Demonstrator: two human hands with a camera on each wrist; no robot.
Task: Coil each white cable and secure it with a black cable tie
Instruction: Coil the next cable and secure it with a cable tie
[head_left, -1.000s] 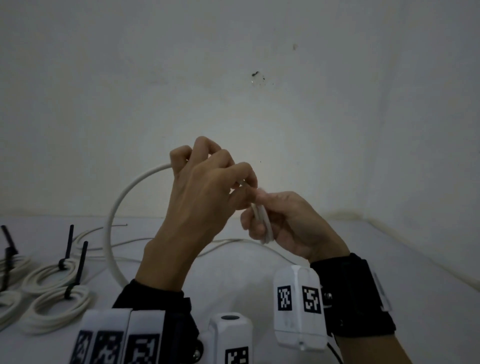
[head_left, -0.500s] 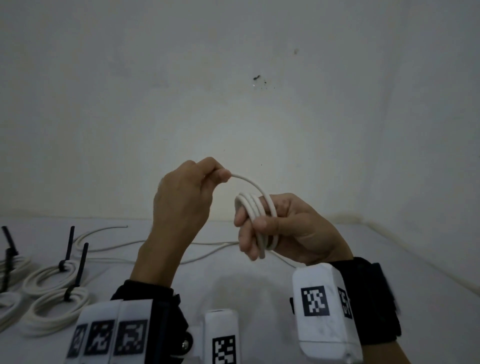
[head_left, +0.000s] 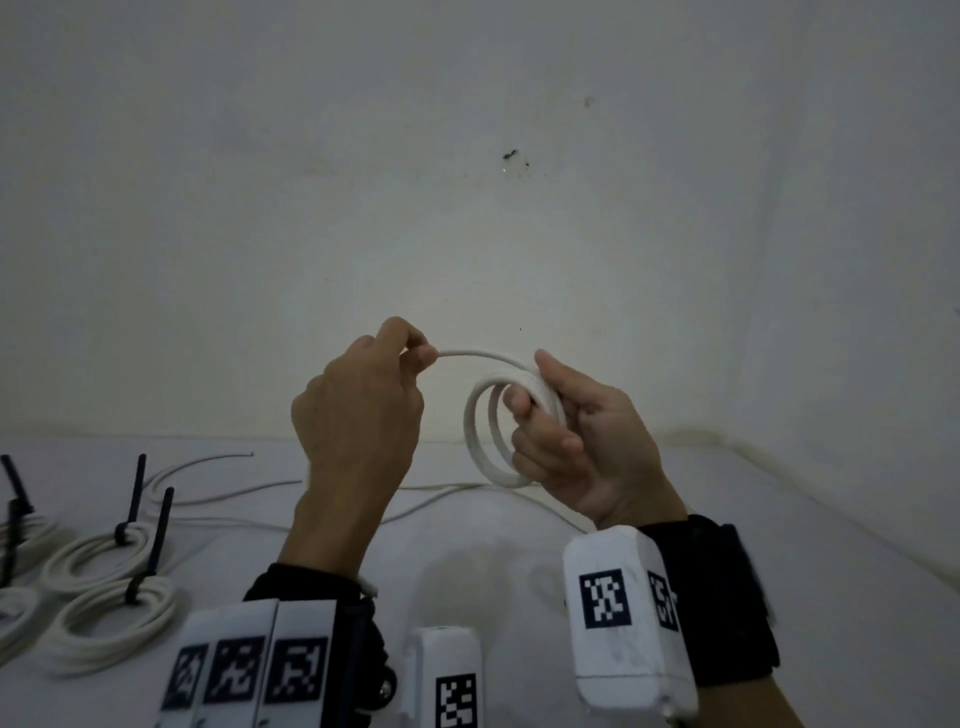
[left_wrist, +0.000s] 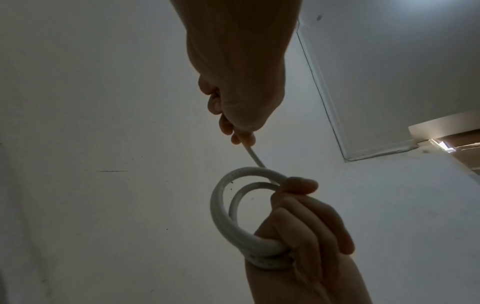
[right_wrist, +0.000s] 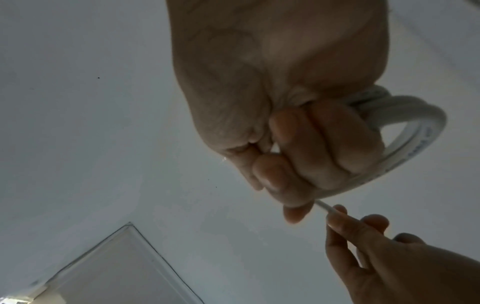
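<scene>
White desk against a plain wall. Right hand holds a coil of white cable above the desk, fingers curled through the loops. Left hand, just left of the coil, pinches the cable's free end. Finished coils with black cable ties lie on the desk, well left of the held coil.

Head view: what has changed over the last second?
The left hand drew back from the right hand, pinching the cable. The big loose loop is gone; the coil in the right hand grew. The tied coils lie unmoved.
</scene>
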